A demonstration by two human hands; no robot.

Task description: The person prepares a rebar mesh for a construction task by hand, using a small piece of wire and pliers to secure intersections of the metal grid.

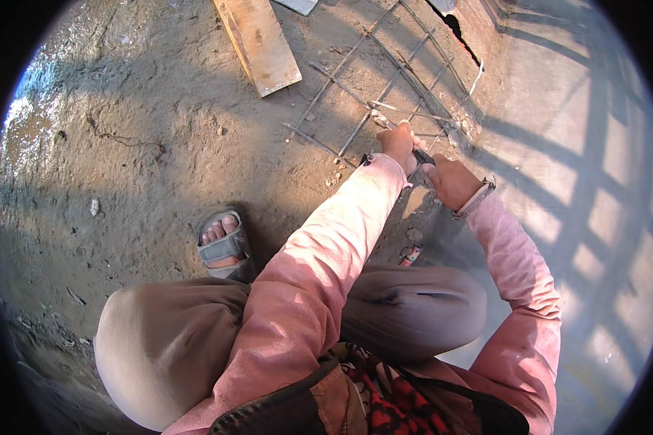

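A grid of thin steel bars (355, 132), crossed and joined, lies on the dirt ahead of me. My left hand (399, 147) is closed at the grid's near right corner, fingers curled; what sits inside them is mostly hidden. Just to its right and nearer to me, my right hand (454, 183) grips a dark-handled tool (423, 156), whose front end runs toward the left hand. The tool's exact kind is not visible. Small pale rubble (457, 134) lies by the bars beyond my hands.
A wooden board (265, 54) lies on the ground at the far left of the grid. Smooth concrete (551, 167) with barred shadows stretches along the right. My sandalled foot (223, 243) rests on rough dirt. A small coloured wrapper-like scrap (411, 255) lies by my knee.
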